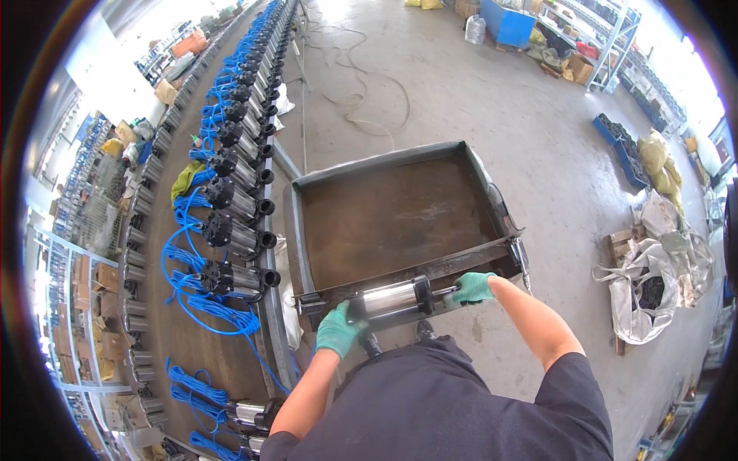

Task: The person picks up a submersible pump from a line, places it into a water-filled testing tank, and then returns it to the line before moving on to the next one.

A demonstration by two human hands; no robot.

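Observation:
In front of my body a steel cylindrical pump [388,300] with black ends lies level along the near edge of a metal tank. My left hand [338,330], in a green glove, grips its left end with fingers closed. At the other end my right hand [472,288], gloved alike, is closed around a thin metal rod [444,292] that meets the pump's black right end. Brown, murky water [392,211] fills the tank, whose grey rim [377,162] runs around it. My fingertips on the pump's underside are hidden.
On the left, a long bench [165,307] carries a row of similar pumps [238,234] with coiled blue cables [219,311]. A lever-like fitting [523,261] stands at the tank's right corner. White sacks [642,284] rest on a pallet to the right. A hose [357,77] trails over the floor.

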